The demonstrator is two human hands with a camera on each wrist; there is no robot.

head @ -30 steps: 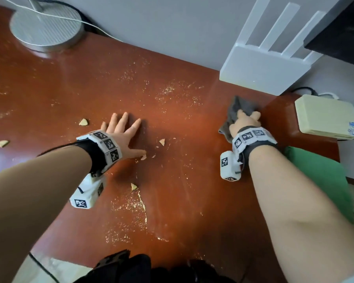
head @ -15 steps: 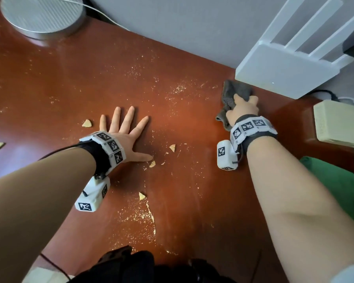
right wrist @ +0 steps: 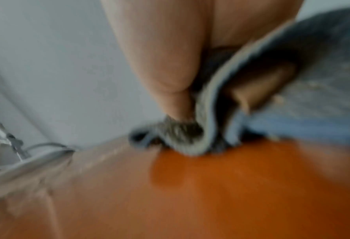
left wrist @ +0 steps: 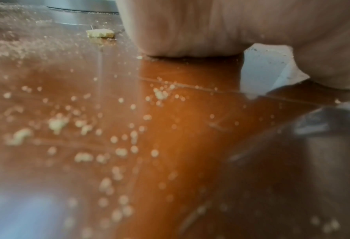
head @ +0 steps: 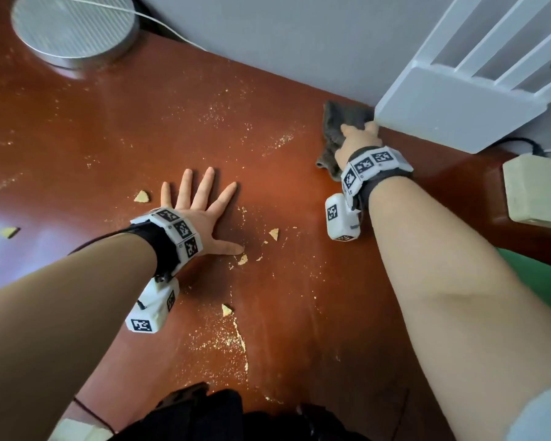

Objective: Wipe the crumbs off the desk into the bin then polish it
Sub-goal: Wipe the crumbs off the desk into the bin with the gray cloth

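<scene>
At the far left, a round silver lamp base (head: 74, 27) sits at the back of the desk (head: 93, 128). Your left hand (head: 201, 214) lies flat on the desk with its fingers straight and spread wide, holding nothing. Your left arm reaches in from the near left. Crumbs (head: 226, 338) and small chips lie all around that hand. Further right, your right hand (head: 358, 138) is curled tight on a grey cloth (head: 334, 128), pressing it onto the desk by the wall, just beside the white router (head: 458, 109). Your hands are well apart.
</scene>
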